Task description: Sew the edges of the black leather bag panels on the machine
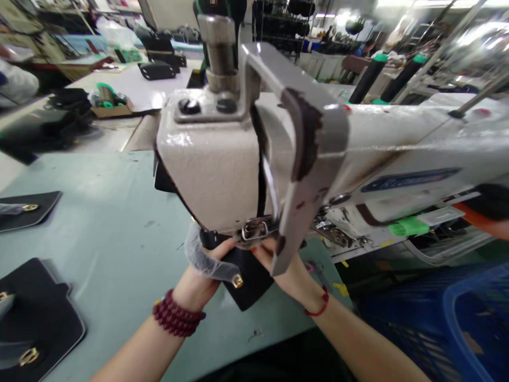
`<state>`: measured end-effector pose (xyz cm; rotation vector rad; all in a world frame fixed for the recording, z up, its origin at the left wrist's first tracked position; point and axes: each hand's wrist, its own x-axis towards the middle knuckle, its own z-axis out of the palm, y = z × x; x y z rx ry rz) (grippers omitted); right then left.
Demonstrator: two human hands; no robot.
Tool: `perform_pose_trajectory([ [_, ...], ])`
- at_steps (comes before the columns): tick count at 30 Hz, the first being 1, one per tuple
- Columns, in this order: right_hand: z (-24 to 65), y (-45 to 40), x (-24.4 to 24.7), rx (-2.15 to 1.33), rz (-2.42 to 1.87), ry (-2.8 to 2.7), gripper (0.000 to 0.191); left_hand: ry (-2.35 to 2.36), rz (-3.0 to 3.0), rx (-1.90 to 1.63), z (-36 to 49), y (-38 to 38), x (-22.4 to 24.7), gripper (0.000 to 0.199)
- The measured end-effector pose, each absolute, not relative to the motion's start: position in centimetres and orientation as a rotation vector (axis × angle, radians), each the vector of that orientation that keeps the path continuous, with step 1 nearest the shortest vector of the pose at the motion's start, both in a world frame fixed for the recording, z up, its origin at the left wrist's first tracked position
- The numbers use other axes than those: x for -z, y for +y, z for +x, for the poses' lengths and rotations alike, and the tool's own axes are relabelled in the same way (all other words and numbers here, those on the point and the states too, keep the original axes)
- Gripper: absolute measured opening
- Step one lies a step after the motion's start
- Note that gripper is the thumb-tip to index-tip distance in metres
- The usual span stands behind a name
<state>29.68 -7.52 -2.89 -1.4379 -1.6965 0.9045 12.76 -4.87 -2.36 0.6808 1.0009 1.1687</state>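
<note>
A black leather bag panel lies under the head of a white sewing machine. A strap handle in clear plastic wrap, ending in gold hardware, curves up from it. My left hand, with dark red beads at the wrist, holds the panel's left side, thumb on top near the needle area. At its right side my right hand pinches the panel, fingers partly hidden behind the machine's grey metal guard. The machine head covers the needle and the panel's far part.
More black panels with gold fittings lie at the left on the green tabletop. A blue plastic basket stands at the lower right. Black thread cones rise behind the machine. A small box of spools sits further back.
</note>
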Motion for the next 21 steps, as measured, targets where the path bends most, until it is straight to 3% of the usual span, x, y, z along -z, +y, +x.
perform_pose_trajectory([
  [4,28.9,-8.3,3.4,-0.928,-1.474,-1.619,0.028,0.934,0.789,-1.03,11.7,-4.2,2.5,0.039],
  [9,28.3,-8.3,4.2,-0.929,-1.498,-1.537,0.023,0.931,0.827,-0.996,11.0,-3.4,2.9,0.046],
  [14,27.5,-8.6,4.6,-0.96,-1.495,-1.434,0.026,0.922,0.96,-0.942,10.5,-2.2,2.2,0.034],
  [21,26.7,-9.0,5.2,-1.025,-1.461,-1.383,0.03,0.96,0.91,-0.955,10.6,-1.3,0.5,0.044],
])
